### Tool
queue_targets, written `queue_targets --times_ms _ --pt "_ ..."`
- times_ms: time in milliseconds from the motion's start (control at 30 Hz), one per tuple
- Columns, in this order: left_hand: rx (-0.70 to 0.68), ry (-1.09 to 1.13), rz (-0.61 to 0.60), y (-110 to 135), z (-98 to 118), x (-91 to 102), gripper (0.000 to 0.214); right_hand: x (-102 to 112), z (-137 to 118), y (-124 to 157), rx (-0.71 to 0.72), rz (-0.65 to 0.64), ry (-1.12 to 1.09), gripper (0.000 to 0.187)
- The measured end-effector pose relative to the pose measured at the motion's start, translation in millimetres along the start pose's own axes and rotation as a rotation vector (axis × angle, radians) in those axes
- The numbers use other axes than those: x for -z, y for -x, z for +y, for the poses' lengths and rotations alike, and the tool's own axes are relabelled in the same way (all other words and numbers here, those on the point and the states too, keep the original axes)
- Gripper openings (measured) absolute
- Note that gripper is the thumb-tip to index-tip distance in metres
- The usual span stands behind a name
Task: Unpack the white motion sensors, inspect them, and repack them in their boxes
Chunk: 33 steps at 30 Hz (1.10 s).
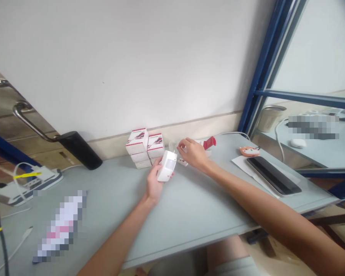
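Observation:
My left hand (154, 177) is wrapped round a white motion sensor (167, 167) with a grey window on its front, tilted above the table. A thin piece sticks up from the sensor's top, too small to name. Close to that end, my right hand (193, 152) has its fingertips drawn together; whether anything is between them does not show. Behind these fingers is a clear round plastic thing (171, 146), partly covered. A small white piece (183, 161) with dark spots lies on the table below my right hand. Past the hand is an open red and white box (209, 143), partly hidden.
Small white and red boxes (137, 142) are stacked against the wall. A black cylinder (81, 150) stands left of them. At far left lies a power strip (36, 186) with cables. On the right are a phone (273, 175), papers and an orange-white object (249, 151).

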State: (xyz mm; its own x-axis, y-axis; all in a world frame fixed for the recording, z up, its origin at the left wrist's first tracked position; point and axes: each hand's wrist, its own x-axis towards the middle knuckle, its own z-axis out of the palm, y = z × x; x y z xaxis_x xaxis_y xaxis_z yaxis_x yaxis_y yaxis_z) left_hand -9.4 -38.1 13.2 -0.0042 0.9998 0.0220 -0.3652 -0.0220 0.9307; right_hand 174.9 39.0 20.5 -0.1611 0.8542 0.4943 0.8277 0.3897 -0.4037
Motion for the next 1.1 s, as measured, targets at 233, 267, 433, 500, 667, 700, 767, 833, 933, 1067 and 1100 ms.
queue_targets --times_ms 233,267,433,500,667,700,767,833,933,1067,1100 --pt "-0.034 -0.129 0.046 -2.1 -7.5 2.7 0.045 3.3 -8.8 12.6 0.148 0.034 -0.082 0.013" --pt "-0.035 -0.133 0.061 -2.7 -7.6 3.6 0.047 4.1 -10.2 13.1 0.193 0.028 -0.078 0.012" --pt "-0.016 -0.068 0.022 -2.8 -7.5 4.6 0.056 9.5 -17.7 16.0 0.309 0.001 -0.066 0.017" --pt "-0.01 -0.057 -0.026 -2.1 -7.0 3.8 0.052 11.0 -19.7 16.7 0.335 -0.003 -0.073 0.019" --pt "-0.017 -0.042 -0.009 -0.1 -2.2 1.9 0.043 14.3 -21.6 15.6 0.378 -0.003 -0.109 0.019" --pt "-0.026 -0.027 -0.001 0.2 -0.5 1.6 0.042 15.3 -21.7 15.8 0.38 -0.003 -0.123 0.018" --pt "-0.036 0.013 -0.006 0.8 2.8 1.0 0.038 17.5 -21.6 17.7 0.379 -0.004 -0.162 0.017" --pt "-0.027 0.058 -0.025 1.3 5.9 0.4 0.035 19.2 -21.0 22.2 0.371 -0.004 -0.21 0.017" --pt "0.028 0.109 -0.05 2.1 9.0 -1.1 0.037 19.2 -19.4 31.0 0.368 0.017 -0.249 0.015" --pt "0.07 0.145 -0.095 2.5 9.7 -3.5 0.048 16.2 -16.7 36.7 0.4 0.065 -0.273 0.016" --pt "0.079 0.149 -0.11 2.3 9.3 -3.9 0.049 15.8 -16.1 36.6 0.411 0.068 -0.288 0.016"
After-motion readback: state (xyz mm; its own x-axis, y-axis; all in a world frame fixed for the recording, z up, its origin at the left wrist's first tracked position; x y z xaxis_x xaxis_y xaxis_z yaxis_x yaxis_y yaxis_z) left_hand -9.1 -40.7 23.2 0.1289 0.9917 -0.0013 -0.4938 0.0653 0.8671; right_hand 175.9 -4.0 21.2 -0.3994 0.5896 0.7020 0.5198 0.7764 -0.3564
